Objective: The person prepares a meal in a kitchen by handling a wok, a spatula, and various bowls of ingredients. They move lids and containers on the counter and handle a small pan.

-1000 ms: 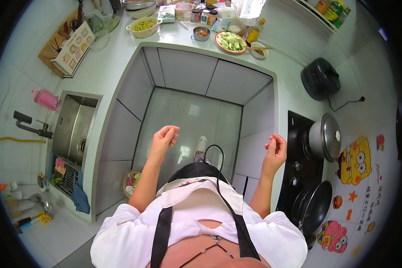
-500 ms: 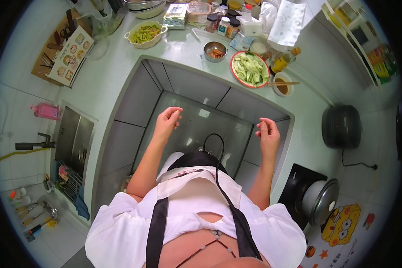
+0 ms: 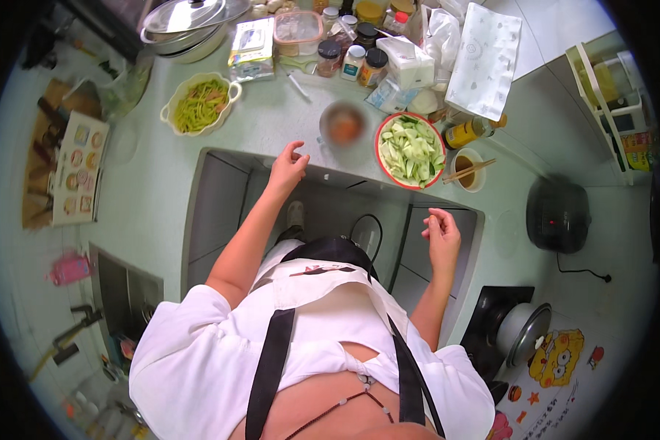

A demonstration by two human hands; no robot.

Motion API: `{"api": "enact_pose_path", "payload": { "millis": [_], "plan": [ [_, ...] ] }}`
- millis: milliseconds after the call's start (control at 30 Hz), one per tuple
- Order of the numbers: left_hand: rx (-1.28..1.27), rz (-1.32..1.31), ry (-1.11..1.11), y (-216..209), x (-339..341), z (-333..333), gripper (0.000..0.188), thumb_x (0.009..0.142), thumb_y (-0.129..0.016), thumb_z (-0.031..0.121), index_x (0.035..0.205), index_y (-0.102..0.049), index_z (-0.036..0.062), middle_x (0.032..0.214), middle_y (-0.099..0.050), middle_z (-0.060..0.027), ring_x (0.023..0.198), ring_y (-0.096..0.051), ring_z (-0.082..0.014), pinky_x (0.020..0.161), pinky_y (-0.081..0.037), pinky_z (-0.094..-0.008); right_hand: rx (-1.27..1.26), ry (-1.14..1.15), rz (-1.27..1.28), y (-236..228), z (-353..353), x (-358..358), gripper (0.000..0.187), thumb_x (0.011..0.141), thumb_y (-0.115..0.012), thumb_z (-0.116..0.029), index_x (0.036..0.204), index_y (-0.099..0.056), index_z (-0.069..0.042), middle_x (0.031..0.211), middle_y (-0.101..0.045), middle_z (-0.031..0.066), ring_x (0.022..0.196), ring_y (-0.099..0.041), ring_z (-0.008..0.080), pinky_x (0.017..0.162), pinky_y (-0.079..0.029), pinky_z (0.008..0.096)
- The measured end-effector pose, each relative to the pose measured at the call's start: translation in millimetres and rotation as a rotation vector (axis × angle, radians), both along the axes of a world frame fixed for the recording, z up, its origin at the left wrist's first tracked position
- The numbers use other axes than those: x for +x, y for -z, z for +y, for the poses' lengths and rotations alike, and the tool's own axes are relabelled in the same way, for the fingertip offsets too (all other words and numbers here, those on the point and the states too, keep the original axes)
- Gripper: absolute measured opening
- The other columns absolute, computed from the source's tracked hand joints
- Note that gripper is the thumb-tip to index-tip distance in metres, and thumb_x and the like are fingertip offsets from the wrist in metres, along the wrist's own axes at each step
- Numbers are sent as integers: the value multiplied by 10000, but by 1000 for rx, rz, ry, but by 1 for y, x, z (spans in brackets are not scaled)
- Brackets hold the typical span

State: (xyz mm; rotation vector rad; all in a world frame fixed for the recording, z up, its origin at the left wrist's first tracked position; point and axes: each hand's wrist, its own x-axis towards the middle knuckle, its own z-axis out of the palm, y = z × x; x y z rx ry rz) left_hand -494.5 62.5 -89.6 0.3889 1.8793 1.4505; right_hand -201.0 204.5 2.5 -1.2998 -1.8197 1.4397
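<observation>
Beyond the loosely curled left grip (image 3: 289, 171) — blurred bowl (image 3: 337, 111), reddish food (image 3: 345, 131) — right grip (image 3: 444, 234) likewise

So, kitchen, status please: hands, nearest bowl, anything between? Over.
Left-hand grip empty, loosely curled. Right-hand grip likewise. Metal bowl on counter, beyond left-hand grip. Only countertop showing between.

A pale green countertop (image 3: 143, 183) bends around grey cabinets (image 3: 216, 183), with cartoon stickers (image 3: 559, 358) on the pale wall (image 3: 594, 293).
</observation>
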Motion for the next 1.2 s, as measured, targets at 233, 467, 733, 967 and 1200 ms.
{"api": "enact_pose_path", "payload": {
  "millis": [233,467,733,967,1200],
  "plan": [
    [-208,107,307,41,-45,62,347,751,-599,183,1051,-485,52,710,-564,-75,529,-535,-141,511,-440,-284,24,78,-94,-21,2,-66,160,821,-542,-79,965,-572,-16,750,-582,30,573,-504,52,539,-435,192],
    [-177,-47,438,58,-56,70,329,788,-556,206,1047,-511,8,776,-581,-96,579,-551,-153,557,-461,-299,15,62,-137,-17,8,-88,164,821,-542,-92,965,-577,-22,746,-588,34,583,-517,56,543,-438,195],
    [-7,-259,340,45,-51,54,271,853,-461,262,1019,-533,61,754,-492,5,606,-480,-84,571,-424,-231,106,-115,-159,-23,29,-114,162,818,-529,-85,953,-576,-8,735,-589,26,588,-521,70,556,-440,211],
    [163,-303,260,33,-34,39,284,884,-409,293,980,-527,52,755,-498,-4,666,-481,-86,626,-411,-230,134,-175,-104,-26,37,-90,160,818,-526,-89,946,-576,-8,733,-589,31,590,-521,76,556,-441,218],
    [282,-437,100,5,-12,26,220,889,-426,283,885,-508,78,827,-538,-24,703,-500,-98,658,-410,-236,111,-157,-74,-20,38,-63,155,820,-532,-98,943,-580,-17,724,-590,31,593,-523,72,558,-447,218]
  ]
}}
